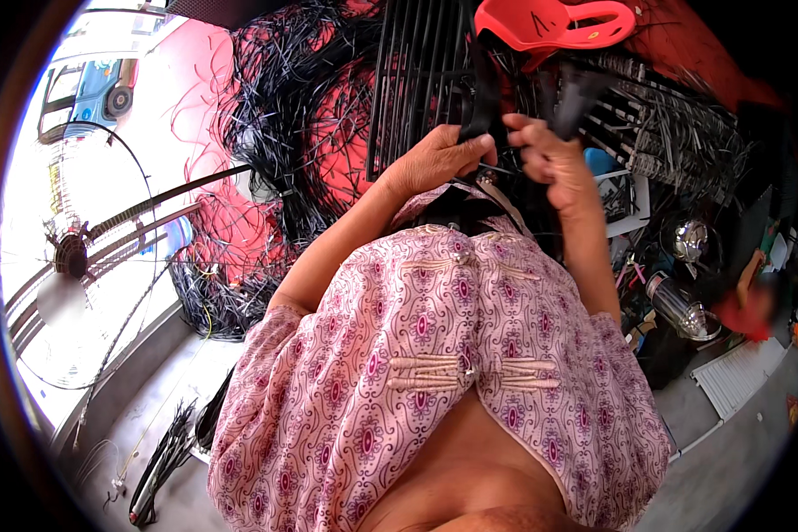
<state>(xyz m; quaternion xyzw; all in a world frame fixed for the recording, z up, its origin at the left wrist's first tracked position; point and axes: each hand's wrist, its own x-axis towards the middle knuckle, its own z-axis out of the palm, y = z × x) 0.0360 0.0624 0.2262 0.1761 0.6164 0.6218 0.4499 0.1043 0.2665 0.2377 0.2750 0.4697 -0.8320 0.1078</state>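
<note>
Two hands work near twelve o'clock. The left hand (448, 158) pinches one black band (482, 102) between thumb and fingers, beside one black slatted frame (412, 84) at twelve. The right hand (554, 164), toward one, has curled fingers; blur hides whether they grip the one dark piece (581, 102) just above them. One red scoop (541, 27) lies at one, one heap of black strips (275, 97) at eleven, two metal vessels (690, 238) at three, one fan (71, 255) at nine.
</note>
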